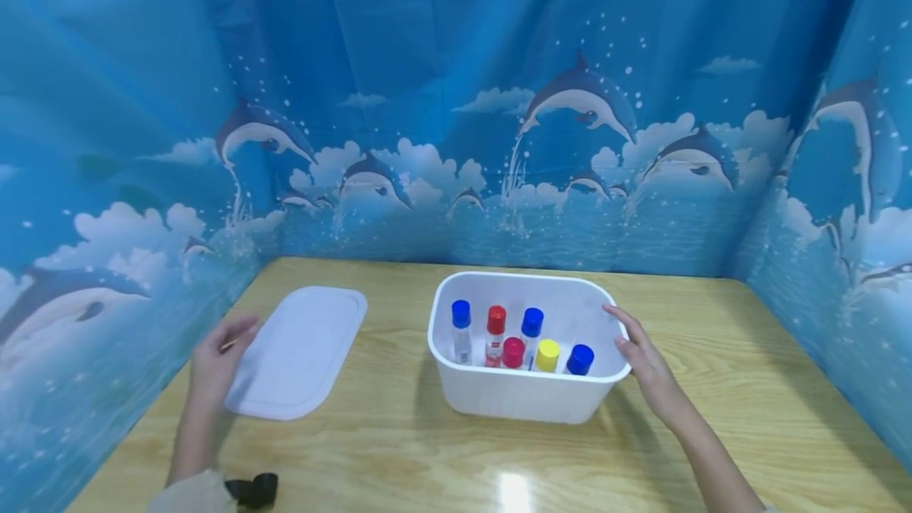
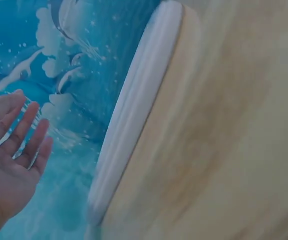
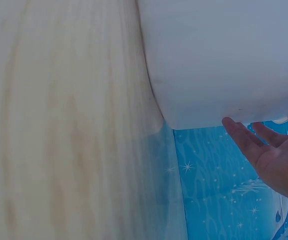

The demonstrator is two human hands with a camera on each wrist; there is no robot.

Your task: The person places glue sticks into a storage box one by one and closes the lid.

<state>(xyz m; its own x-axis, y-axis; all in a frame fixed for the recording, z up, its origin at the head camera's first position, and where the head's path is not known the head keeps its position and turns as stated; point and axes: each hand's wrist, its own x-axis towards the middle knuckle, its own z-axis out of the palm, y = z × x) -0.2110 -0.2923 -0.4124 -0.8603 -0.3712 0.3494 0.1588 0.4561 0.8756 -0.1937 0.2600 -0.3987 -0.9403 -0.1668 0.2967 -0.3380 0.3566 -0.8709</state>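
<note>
A white plastic bin [image 1: 523, 394] stands on the table, holding several small clear bottles with coloured caps, such as a blue-capped bottle [image 1: 461, 327], a red-capped bottle [image 1: 495, 331] and a yellow cap [image 1: 547, 355]. My right hand [image 1: 651, 370] grips the bin's right rim, thumb and a finger over the edge. The right wrist view shows its other fingers [image 3: 244, 137] against the bin's outer wall. A white lid [image 1: 302, 351] lies flat to the left. Beside its left edge is my left hand [image 1: 217, 362], blurred and holding nothing, its fingers [image 2: 31, 145] loosely spread and apart from the lid.
The wooden table [image 1: 385, 450] bears the bin and the lid. A blue dolphin-print curtain [image 1: 442, 101] encloses the back and both sides. Near the left sleeve [image 1: 192, 493] shows a black strap [image 1: 254, 489].
</note>
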